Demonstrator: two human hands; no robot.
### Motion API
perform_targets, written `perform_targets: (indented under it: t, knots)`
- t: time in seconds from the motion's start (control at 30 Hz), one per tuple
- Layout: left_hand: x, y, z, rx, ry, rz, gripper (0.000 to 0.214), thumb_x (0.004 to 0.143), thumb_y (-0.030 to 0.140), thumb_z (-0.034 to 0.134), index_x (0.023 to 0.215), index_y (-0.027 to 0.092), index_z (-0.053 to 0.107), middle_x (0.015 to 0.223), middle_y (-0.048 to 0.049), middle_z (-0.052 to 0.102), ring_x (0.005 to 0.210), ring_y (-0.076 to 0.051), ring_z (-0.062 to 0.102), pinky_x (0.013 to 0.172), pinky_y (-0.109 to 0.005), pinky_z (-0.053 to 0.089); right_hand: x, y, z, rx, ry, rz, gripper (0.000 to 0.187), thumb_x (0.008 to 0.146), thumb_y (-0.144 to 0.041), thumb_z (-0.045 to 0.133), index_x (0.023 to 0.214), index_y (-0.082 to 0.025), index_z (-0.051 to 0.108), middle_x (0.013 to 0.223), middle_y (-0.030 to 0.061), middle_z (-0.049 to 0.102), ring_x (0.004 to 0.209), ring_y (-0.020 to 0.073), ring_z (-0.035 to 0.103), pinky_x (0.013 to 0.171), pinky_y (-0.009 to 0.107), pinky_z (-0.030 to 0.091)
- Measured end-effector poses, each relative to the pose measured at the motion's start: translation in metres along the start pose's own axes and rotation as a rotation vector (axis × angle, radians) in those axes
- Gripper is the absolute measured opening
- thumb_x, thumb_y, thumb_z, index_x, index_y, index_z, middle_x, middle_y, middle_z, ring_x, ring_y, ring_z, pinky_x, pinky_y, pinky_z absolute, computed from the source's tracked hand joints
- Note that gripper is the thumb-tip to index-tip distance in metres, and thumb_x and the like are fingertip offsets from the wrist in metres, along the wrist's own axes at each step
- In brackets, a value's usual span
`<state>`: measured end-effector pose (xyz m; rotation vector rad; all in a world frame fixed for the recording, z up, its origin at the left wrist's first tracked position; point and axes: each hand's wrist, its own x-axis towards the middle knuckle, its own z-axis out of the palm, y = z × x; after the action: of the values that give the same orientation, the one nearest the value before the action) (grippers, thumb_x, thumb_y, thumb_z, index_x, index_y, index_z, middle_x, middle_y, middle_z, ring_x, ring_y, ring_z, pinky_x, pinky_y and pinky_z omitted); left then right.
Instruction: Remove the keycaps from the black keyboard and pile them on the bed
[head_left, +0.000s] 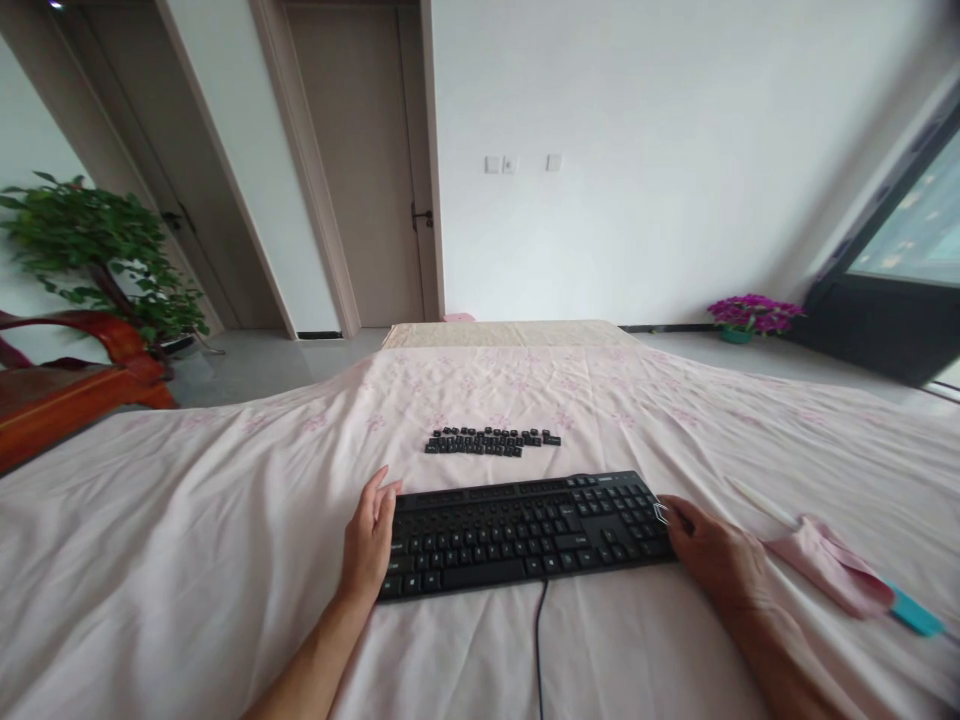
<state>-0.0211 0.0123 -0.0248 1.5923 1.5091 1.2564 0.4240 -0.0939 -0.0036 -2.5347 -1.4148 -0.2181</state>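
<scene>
A black keyboard (pixel 517 535) lies slightly tilted on the pink cloth, its cable running toward me. Keycaps are off in its upper left rows, leaving bare sockets. My left hand (pixel 370 530) rests against the keyboard's left edge, fingers stretched out and apart. At the right edge, my right hand (pixel 709 550) is closed around a small wire keycap puller (pixel 661 512), whose wire loop sticks out beside the number pad. The right fingertips are partly hidden. Behind the keyboard, several loose black keycaps (pixel 487 441) are laid out in rows.
Pink floral cloth (pixel 225 560) covers the table. A pink cloth piece (pixel 832 568) with a teal end (pixel 915 610) lies to the right. Beyond are a wooden chair (pixel 97 380), a green plant (pixel 97 240), purple flowers (pixel 757 313) and doors (pixel 360 160).
</scene>
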Motion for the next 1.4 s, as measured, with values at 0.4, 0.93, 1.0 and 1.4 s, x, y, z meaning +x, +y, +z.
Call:
perform_targets:
  t: [0.4,0.93,1.0,1.4]
  knots:
    - [0.001,0.000,0.005,0.088,0.026,0.021,0.048,0.091,0.045,0.037,0.135,0.026,0.041,0.112,-0.0078,0.067,0.109,-0.024,0.062,0.094,-0.041,0.047,0.007,0.005,0.003,0.041,0.007,-0.016,0.033,0.087,-0.042,0.048,0.113,-0.034,0.067,0.098,0.0002,0.073,0.088,0.0223,0.066,0.069,0.028,0.043]
    - [0.002,-0.003,0.005,-0.010,-0.014,-0.023,0.051,0.090,0.050,0.039,0.135,0.025,0.040,0.121,-0.0097,0.062,0.112,-0.023,0.059,0.102,-0.042,0.041,-0.012,0.004,-0.004,0.049,-0.011,0.017,0.034,0.088,-0.047,0.043,0.109,-0.034,0.067,0.104,0.0002,0.071,0.090,0.0228,0.065,0.067,0.028,0.043]
    - [0.002,-0.002,0.005,-0.028,-0.015,-0.028,0.052,0.090,0.050,0.039,0.135,0.024,0.040,0.123,-0.0106,0.062,0.113,-0.024,0.058,0.103,-0.042,0.041,-0.013,0.004,-0.004,0.057,-0.004,0.017,0.034,0.087,-0.046,0.044,0.109,-0.033,0.067,0.103,0.0007,0.071,0.089,0.0221,0.065,0.066,0.027,0.042]
    - [0.001,-0.001,0.002,-0.056,0.006,-0.005,0.051,0.090,0.049,0.041,0.133,0.023,0.043,0.119,-0.0095,0.064,0.113,-0.023,0.058,0.102,-0.041,0.040,-0.018,0.007,-0.001,0.132,0.121,-0.091,0.034,0.087,-0.045,0.046,0.105,-0.029,0.069,0.088,0.0026,0.072,0.079,0.0210,0.066,0.060,0.027,0.041]
